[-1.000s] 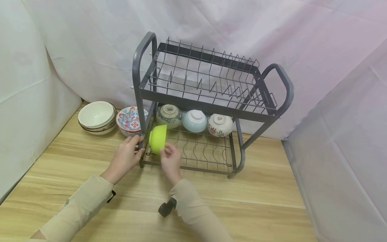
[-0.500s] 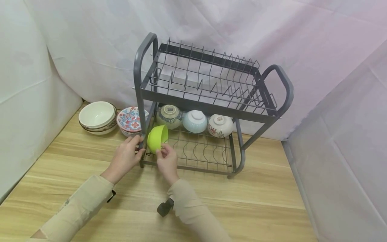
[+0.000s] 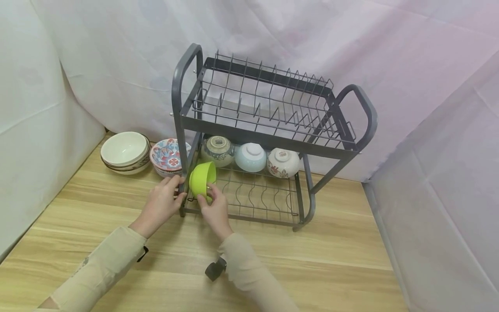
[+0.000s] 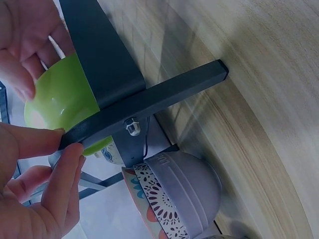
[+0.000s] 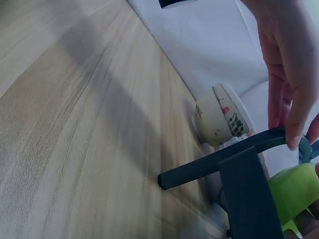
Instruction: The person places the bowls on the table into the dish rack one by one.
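My right hand [image 3: 215, 212] pinches the near rim of a lime-green bowl [image 3: 200, 177], fingers at its inside and thumb outside. The bowl stands on its side at the left front of the dish rack's [image 3: 269, 139] lower tier, mouth facing right. With thumb and fingers my left hand [image 3: 161, 203] grips the rack's front left leg, just beside the bowl. In the left wrist view the green bowl [image 4: 65, 94] shows its rounded outside behind the dark leg [image 4: 109, 118]. From the right wrist, the bowl [image 5: 296, 191] is partly covered by the rack frame.
Three upturned bowls line the back of the lower tier: a greenish patterned one [image 3: 217, 151], a light blue one [image 3: 251, 158] and a white flowered one [image 3: 283, 164]. Left of the rack are a stack of white bowls [image 3: 124, 149] and a stack of red-and-blue patterned bowls [image 3: 169, 154].
My right hand has shifted slightly left with the green bowl, which has turned so that more of its inside shows. The left hand keeps its grip on the rack leg.
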{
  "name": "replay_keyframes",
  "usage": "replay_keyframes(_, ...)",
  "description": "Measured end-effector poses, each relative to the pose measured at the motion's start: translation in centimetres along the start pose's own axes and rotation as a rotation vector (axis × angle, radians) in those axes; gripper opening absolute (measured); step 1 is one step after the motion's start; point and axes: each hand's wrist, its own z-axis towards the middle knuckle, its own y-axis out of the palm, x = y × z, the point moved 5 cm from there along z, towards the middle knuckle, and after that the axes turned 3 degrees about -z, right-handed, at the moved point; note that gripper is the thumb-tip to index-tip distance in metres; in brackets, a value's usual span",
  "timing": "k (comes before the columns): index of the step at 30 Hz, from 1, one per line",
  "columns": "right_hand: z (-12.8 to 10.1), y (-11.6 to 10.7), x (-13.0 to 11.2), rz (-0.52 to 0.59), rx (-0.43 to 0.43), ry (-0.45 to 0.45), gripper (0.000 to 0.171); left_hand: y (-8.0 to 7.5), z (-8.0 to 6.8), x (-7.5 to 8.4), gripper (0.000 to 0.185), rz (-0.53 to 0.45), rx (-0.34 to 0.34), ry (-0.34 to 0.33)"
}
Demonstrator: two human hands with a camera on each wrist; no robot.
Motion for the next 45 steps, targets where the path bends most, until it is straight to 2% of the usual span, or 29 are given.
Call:
replay_keyframes(3, -0.4, -0.8, -0.5, -0.014, -0.029, -0.022, 0.041, 0.0, 0.0, 0.0, 0.030, -0.002, -0.001, 0.000)
replay_keyframes(9, -1.6, -3.8, -1.4, -0.011, -0.053, -0.093, 0.042, 0.0, -0.1, -0.1, 0.030, -0.008, -0.009, -0.011)
replay_keyframes(17, -3.3, -8.3, -1.3, 0.052, -0.003, -0.111, 0.042, 0.0, -0.1, -0.1, 0.031, 0.010, -0.027, -0.019)
replay_keyframes(22, -3.8, -11.9, -1.3, 0.073, 0.101, -0.157, 0.041, 0.1, -0.1, -0.1, 0.031, 0.024, -0.032, -0.024)
replay_keyframes(27, -3.5, -16.2, -1.9, 0.027, 0.240, -0.221, 0.037, 0.2, -0.1, -0.1, 0.031, 0.029, -0.037, -0.031)
replay_keyframes(30, -3.1, -19.0, -2.3, 0.005, 0.334, -0.235, 0.037, 0.2, -0.1, -0.1, 0.031, 0.029, -0.035, -0.030)
replay_keyframes(37, -2.0, -24.9, -2.8, 0.071, 0.597, -0.285, 0.037, 0.0, -0.1, 0.0, 0.031, 0.033, -0.034, -0.028)
replay_keyframes(40, -1.4, -26.7, -2.6, 0.004, 0.693, -0.290, 0.038, 0.0, -0.1, 0.0, 0.031, 0.034, -0.036, -0.028)
replay_keyframes(45, 0.1, -28.5, -2.0, -0.088, 0.759, -0.247, 0.033, 0.1, -0.1, -0.1, 0.031, 0.036, -0.042, -0.023)
